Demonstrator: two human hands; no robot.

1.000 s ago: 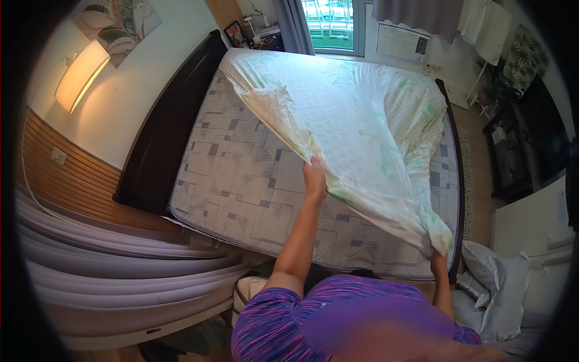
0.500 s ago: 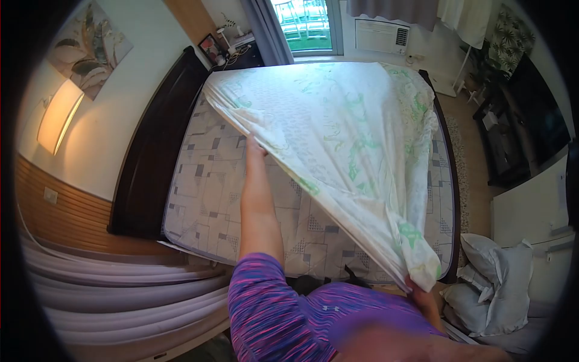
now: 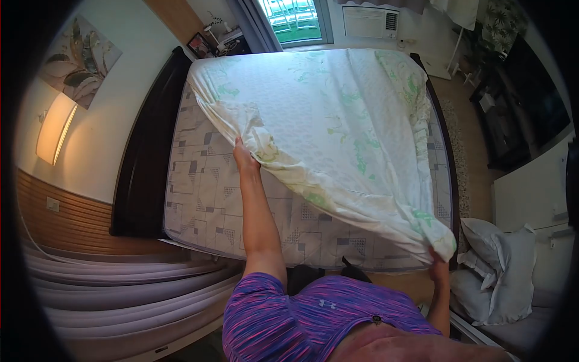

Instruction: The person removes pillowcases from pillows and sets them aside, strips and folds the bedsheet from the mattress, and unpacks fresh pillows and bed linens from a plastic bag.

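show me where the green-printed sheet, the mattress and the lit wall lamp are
Green-printed sheet [image 3: 325, 136]: head view, middle of its spread part.
Mattress [image 3: 208, 196]: head view, uncovered patterned top.
Wall lamp [image 3: 55, 130]: head view, front of its glowing shade.

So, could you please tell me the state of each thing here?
Sheet: partly spread, bunched along its near edge
Mattress: partly bare
Left fingers: closed on the sheet's edge
Right fingers: closed on the sheet's bunched end
Lamp: lit
Television: screen dark
Window curtain: drawn aside
Pillows: piled together
Air conditioner: cannot tell if running
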